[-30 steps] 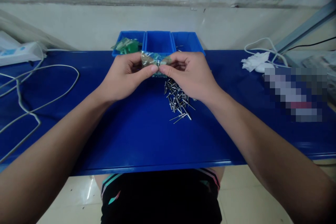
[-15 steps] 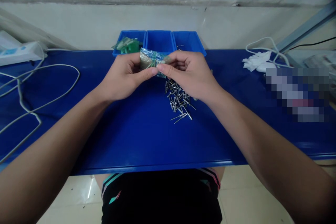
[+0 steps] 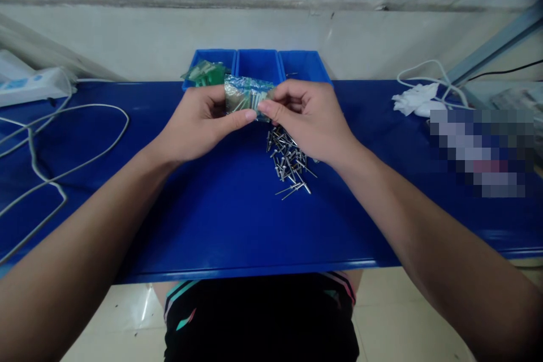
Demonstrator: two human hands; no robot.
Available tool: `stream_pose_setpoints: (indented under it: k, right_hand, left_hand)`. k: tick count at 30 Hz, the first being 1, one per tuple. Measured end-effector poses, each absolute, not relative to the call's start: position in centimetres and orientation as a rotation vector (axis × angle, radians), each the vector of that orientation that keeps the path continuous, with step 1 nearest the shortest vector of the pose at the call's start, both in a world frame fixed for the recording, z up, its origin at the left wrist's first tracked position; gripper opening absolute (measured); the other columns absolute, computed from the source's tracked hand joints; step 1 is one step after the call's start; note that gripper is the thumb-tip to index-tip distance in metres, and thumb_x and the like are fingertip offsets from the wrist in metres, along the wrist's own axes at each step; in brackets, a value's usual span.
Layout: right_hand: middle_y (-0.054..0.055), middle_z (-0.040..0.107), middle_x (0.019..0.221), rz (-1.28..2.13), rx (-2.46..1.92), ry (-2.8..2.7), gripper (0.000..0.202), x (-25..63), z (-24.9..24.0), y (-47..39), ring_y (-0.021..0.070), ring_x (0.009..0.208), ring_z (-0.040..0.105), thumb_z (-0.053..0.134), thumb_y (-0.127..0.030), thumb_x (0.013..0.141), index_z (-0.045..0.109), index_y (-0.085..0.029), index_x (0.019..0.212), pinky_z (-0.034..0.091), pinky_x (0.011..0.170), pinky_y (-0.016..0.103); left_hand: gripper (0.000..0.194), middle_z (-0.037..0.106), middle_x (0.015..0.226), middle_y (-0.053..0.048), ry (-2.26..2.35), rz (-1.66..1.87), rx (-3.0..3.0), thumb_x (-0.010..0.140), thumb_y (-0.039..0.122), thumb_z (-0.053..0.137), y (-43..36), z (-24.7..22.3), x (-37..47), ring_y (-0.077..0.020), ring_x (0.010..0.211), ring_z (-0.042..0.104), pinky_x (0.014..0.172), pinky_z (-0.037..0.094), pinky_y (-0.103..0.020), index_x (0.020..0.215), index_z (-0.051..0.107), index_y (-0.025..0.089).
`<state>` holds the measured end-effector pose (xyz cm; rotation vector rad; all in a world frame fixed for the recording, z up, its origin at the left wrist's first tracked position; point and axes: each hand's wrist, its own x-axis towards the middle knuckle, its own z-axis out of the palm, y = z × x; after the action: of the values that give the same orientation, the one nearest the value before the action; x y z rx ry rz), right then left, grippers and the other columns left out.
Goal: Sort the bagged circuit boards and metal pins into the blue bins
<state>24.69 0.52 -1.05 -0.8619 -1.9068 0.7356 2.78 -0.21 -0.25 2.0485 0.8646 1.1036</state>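
Between my two hands is a small clear plastic bag (image 3: 244,93) with a blue-green strip along its top and thin light-coloured pieces inside. My left hand (image 3: 201,121) pinches its left side, thumb lying across the front. At the right side, my right hand (image 3: 309,116) grips it between thumb and fingers. The bag is held up over the table, in front of the blue bins. Below and partly behind my right hand lies a loose pile of metal pop rivets (image 3: 291,161).
Three joined blue bins (image 3: 258,65) stand at the back; the left one holds green plastic bags (image 3: 207,73). White cables (image 3: 63,175) loop over the blue table (image 3: 237,226) at left, near a power strip (image 3: 36,87). Crumpled white tissue (image 3: 418,99) lies at right.
My right thumb has shifted slightly up and right on the bag, so more of its contents show. The bag has tilted a little; the rivet pile is unchanged.
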Motion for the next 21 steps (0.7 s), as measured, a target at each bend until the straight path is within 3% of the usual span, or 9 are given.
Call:
stream_pose_setpoints:
  k: [7,15,21]
  right_hand:
    - [0.004,0.066,0.081,0.769,-0.870,-1.897,0.045,24.72,-0.81,0.18,0.0194,0.077,0.061,0.070,-0.067,0.090,0.066,-0.023,0.082,0.052,0.066,0.034]
    - [0.003,0.064,0.085,0.782,-0.848,-1.944,0.030,24.74,-0.90,0.18,0.0172,0.078,0.060,0.069,-0.050,0.095,0.067,-0.022,0.087,0.050,0.067,0.032]
    - [0.001,0.058,0.075,0.767,-0.872,-1.972,0.030,24.80,-0.94,0.22,0.0160,0.071,0.056,0.067,-0.048,0.097,0.063,-0.022,0.083,0.048,0.062,0.031]
  left_hand:
    - [0.036,0.077,0.093,-0.003,0.906,1.112,2.056,0.086,0.060,0.082,-0.15,-0.67,2.44,-0.0268,0.092,0.071,0.075,0.060,-0.042,0.097,0.075,0.026]
    - [0.033,0.072,0.085,-0.002,0.877,1.144,2.058,0.085,0.057,0.083,-0.16,-0.52,2.37,-0.0226,0.079,0.067,0.068,0.055,-0.039,0.092,0.074,0.026]
    - [0.035,0.055,0.062,0.002,0.947,1.146,2.076,0.082,0.055,0.086,0.05,-0.58,2.05,-0.0130,0.053,0.044,0.050,0.031,-0.033,0.074,0.071,0.024]
